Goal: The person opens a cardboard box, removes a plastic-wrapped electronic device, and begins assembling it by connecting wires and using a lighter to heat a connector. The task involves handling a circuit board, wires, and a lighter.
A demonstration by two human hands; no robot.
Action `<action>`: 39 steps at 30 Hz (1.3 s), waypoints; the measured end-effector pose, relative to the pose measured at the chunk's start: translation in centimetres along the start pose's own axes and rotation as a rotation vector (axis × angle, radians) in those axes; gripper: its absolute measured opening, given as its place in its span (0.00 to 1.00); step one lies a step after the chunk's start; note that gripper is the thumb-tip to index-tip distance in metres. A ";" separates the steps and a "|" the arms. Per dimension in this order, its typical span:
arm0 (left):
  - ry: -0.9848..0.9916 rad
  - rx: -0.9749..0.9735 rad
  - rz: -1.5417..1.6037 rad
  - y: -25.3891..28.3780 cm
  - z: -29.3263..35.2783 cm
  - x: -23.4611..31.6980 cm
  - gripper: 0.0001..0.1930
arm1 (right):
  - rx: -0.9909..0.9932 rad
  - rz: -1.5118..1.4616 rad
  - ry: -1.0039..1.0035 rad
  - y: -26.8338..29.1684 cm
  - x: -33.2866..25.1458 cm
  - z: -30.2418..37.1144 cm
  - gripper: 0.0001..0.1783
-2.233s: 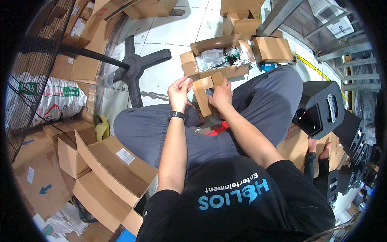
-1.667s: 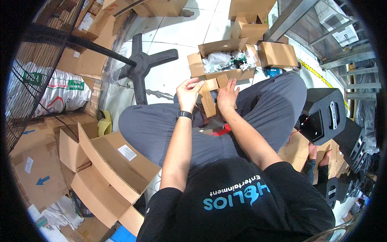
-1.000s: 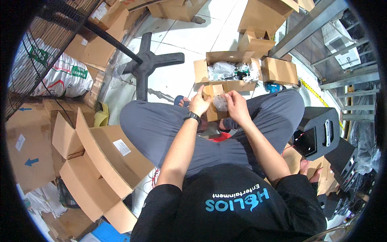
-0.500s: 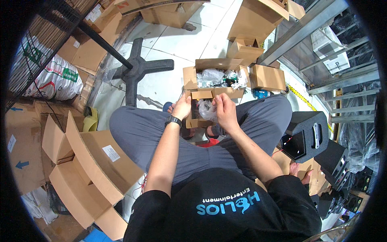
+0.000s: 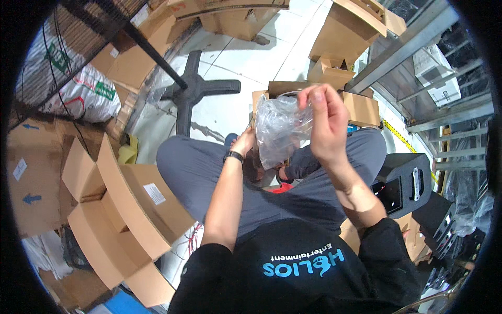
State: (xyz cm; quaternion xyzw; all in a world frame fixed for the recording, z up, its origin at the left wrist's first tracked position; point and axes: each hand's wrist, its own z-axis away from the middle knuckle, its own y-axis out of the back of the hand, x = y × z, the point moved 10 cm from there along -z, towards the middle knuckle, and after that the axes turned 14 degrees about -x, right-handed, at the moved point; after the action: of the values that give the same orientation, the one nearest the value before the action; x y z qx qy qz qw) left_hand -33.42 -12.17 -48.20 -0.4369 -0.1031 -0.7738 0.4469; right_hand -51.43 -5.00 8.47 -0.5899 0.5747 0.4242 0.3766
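My right hand (image 5: 328, 123) is raised, its fingers pinching the upper edge of a crumpled clear plastic bag (image 5: 282, 131). The bag hangs in front of my lap, and I cannot make out what is in it. Lower and to its left, my left hand (image 5: 244, 142), with a dark watch on the wrist, grips the left side of a small cardboard box (image 5: 256, 158). Most of that box is hidden behind the bag. Just beyond stands a larger open carton (image 5: 287, 87), its inside largely covered by the bag and my right hand.
A black cross-shaped stand base (image 5: 196, 88) rests on the tiled floor ahead. An open empty carton (image 5: 117, 230) lies at my left. Closed brown box (image 5: 362, 109), metal rack (image 5: 400, 44) and black speaker cabinet (image 5: 400, 183) are on the right. White sacks (image 5: 86, 94) lean at far left.
My right hand has risen toward me and to the right, pulling the clear plastic bag up out of the small box. The left hand stays by the box. The view has shifted slightly.
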 end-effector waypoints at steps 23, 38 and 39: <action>-1.033 -0.747 1.301 -22.6 24.0 28.1 0.54 | 0.161 -0.076 0.334 6.3 -22.1 -6.9 0.17; -0.713 -0.265 0.791 -18.2 22.9 38.0 0.54 | 0.375 -0.083 -0.225 26.4 -7.9 4.0 0.28; -0.700 -0.340 0.757 -18.5 22.6 39.1 0.54 | 0.297 -0.244 -0.190 25.9 -6.6 4.9 0.30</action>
State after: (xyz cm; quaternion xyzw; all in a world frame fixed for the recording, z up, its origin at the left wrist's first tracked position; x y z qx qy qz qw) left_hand -43.24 -12.55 -0.43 -0.7411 0.0454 -0.3731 0.5563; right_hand -77.49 0.49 14.00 -0.5507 0.5171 0.3398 0.5603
